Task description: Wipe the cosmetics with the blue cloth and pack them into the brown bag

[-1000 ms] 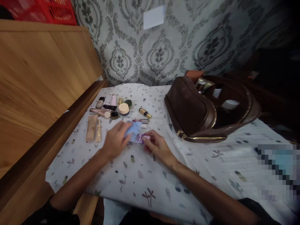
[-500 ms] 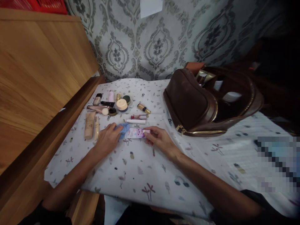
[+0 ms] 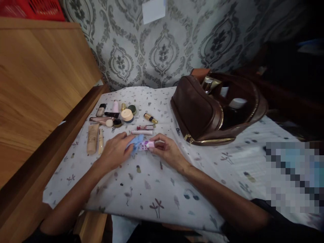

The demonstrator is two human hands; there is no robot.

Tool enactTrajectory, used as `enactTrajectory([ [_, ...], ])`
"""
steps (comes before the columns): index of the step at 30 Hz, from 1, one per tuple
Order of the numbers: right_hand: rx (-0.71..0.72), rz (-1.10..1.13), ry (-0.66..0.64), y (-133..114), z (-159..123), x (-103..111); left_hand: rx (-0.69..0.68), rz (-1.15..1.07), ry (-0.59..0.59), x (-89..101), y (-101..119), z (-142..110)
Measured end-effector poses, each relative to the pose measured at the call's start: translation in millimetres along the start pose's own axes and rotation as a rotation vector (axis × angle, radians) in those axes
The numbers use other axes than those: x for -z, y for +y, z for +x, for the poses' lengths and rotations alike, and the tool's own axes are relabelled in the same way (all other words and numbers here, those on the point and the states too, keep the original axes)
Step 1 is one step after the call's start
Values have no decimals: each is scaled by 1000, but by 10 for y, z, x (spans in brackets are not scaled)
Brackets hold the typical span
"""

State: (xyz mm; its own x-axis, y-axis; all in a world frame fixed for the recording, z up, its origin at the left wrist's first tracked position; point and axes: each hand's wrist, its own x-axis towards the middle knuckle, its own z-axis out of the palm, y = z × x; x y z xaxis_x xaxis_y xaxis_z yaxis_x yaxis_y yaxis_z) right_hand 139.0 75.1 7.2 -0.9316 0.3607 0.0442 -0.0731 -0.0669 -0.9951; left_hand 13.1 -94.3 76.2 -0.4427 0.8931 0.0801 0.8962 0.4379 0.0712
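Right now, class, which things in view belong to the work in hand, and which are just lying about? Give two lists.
In use:
blue cloth, in the left hand
purple tube, in the right hand

Lying about, it seems:
tan tube
black tube
pink bottle
brown bag
red basket

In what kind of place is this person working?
Probably a room in a home: a cloth printed with flamingos and pineapples lies under cosmetics, damask-patterned wallpaper covers the wall, and an open brown leather-look bag stands nearby.
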Motion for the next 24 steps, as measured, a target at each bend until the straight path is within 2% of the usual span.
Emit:
enactTrajectory([
  [3,-5,-6,-9,-12,-2,6,74,50,-43,56,-248,-121],
  [6,-18,15,-11,-7,5,3,140,39,36,25,-326,-215],
  [8,-40,22,-9,3,8,-4,123,-12,150,-46,-236,-239],
  [11,-15,-31,21,13,-8,-14,-40,-49,241,-204,22,-225],
  [13,49,-101,50,8,-27,-18,-138,36,251,-313,163,-206],
  [15,94,-159,66,-10,-45,-18,-168,148,288,-405,202,-188],
  [19,61,-190,84,-70,-63,-20,-122,233,337,-492,13,-163],
  [24,48,-132,76,-75,-71,-7,-86,197,223,-457,-258,-118],
])
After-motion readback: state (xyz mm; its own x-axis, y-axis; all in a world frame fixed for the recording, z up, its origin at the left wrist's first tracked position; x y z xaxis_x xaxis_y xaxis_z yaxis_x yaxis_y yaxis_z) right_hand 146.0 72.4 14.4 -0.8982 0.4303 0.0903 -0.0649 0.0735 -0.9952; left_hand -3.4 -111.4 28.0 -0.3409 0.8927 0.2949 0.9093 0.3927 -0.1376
